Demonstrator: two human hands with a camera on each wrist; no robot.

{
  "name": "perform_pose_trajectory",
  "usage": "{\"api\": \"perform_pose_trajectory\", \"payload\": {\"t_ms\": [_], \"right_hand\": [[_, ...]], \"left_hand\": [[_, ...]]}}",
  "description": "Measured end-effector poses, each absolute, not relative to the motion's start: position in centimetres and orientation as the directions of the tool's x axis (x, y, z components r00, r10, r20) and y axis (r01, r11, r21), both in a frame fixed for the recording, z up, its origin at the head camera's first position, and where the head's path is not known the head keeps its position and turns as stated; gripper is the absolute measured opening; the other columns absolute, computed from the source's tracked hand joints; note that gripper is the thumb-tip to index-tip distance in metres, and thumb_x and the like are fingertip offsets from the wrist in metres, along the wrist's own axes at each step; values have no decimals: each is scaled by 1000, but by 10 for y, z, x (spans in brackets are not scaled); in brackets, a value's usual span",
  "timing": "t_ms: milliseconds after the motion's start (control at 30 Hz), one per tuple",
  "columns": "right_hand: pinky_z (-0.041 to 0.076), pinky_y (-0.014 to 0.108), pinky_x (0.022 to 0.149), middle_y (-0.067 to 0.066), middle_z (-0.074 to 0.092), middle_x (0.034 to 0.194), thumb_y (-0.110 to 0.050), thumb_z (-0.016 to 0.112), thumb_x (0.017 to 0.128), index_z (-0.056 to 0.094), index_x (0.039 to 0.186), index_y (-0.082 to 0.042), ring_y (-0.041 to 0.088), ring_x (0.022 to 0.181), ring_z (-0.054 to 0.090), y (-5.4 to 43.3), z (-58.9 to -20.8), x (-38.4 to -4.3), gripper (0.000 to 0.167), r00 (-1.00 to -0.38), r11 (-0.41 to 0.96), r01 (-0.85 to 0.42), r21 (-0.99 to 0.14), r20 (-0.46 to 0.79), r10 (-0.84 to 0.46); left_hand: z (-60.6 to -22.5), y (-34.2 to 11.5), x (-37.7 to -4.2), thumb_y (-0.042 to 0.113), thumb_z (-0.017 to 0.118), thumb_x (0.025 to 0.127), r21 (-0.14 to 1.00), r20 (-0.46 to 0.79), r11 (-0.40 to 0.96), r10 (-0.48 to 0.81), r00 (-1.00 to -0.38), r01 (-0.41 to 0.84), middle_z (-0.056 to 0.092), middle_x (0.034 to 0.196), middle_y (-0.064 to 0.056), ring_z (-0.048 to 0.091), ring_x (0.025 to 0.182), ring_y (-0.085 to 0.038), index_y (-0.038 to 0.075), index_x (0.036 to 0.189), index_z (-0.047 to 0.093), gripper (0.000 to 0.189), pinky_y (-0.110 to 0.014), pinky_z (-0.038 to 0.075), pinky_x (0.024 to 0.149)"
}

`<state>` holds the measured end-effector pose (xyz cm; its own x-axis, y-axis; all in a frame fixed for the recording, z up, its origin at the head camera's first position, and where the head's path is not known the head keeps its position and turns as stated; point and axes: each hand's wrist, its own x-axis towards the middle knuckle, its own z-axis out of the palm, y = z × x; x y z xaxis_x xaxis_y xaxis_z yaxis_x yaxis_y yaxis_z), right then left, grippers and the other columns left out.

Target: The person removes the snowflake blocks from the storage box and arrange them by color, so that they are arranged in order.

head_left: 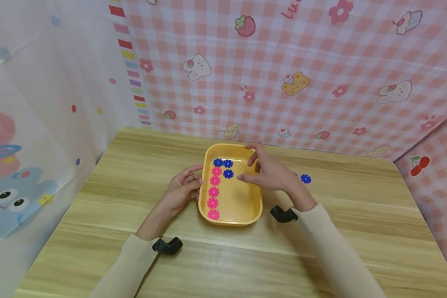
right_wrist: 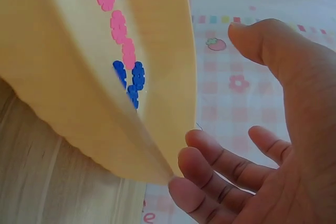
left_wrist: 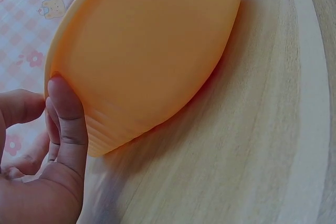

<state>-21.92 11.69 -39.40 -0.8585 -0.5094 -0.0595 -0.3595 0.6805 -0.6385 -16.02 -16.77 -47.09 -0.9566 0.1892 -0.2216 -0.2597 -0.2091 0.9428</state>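
Observation:
A yellow plastic tray (head_left: 242,207) stands on the table, with several pink flower-shaped discs (head_left: 214,192) in a column along its left side. Three blue flower-shaped discs (head_left: 228,174) lie near its far left corner. My left hand (head_left: 180,186) holds the tray's left rim, thumb and fingers at the edge; the left wrist view shows the hand (left_wrist: 60,135) against the outer wall. Over the tray's right side hovers my right hand (head_left: 270,169), fingers spread and loosely bent, nothing visible between them. In the right wrist view its fingertips (right_wrist: 186,192) are close to the rim.
On the wooden table (head_left: 134,198), a blue disc (head_left: 306,179) lies right of the tray, another partly hidden behind the right wrist. A pink checked cloth (head_left: 223,82) hangs along the table's far edge. Both wrists carry black devices (head_left: 167,246).

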Motion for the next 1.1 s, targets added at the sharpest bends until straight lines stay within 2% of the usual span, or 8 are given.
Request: {"api": "perform_pose_trajectory", "payload": {"t_ms": [333,400,500,633,833,1000,1100], "right_hand": [[53,31,70,16,66,118,-49,80,85,30,154,-13,22,86,59,96,-394,-231,93,-821,714,-416,-563,-105,-561],[54,34,73,18,64,123,-49,81,85,31,153,-12,25,88,60,92,-396,-233,92,-813,715,-422,-557,-116,-570],[56,41,85,20,56,133,-50,81,84,34,150,-13,31,103,62,86,-398,-235,89,-807,725,-421,-544,-140,-574],[54,49,100,20,47,141,-51,82,82,38,146,-14,34,123,55,83,-401,-238,85,-806,747,-414,-520,-171,-566],[53,49,100,16,44,139,-49,84,81,41,143,-15,31,120,52,77,-402,-243,82,-792,779,-420,-465,-232,-565],[49,46,109,16,42,141,-46,82,84,36,144,-14,30,120,52,68,-403,-247,82,-749,806,-416,-421,-344,-566],[48,43,110,14,44,137,-45,81,85,35,145,-13,29,119,52,62,-404,-249,81,-726,823,-398,-405,-409,-553]], "left_hand": [[-470,-167,-159,2,59,100,942,-216,-219,187,-958,-255,60,103,-2,63,75,-10,9,153,44,56,-22,57,64],[-470,-168,-159,2,59,100,942,-212,-222,188,-959,-251,60,102,-2,63,75,-10,8,153,44,56,-22,57,64],[-471,-168,-159,2,60,100,942,-205,-227,192,-960,-247,61,102,-2,63,75,-10,8,153,43,56,-22,57,63],[-471,-168,-159,2,60,100,942,-199,-231,197,-960,-242,61,101,-2,63,74,-11,7,153,43,56,-23,57,63],[-471,-168,-160,0,59,99,941,-198,-235,198,-960,-243,61,99,-2,63,74,-12,9,153,44,56,-23,57,62],[-472,-168,-160,0,59,99,940,-197,-238,199,-960,-243,62,101,-3,64,74,-12,10,153,45,56,-23,57,62],[-472,-168,-160,0,60,99,940,-201,-236,199,-959,-245,62,102,-4,64,75,-12,10,152,45,56,-23,57,63]]}}
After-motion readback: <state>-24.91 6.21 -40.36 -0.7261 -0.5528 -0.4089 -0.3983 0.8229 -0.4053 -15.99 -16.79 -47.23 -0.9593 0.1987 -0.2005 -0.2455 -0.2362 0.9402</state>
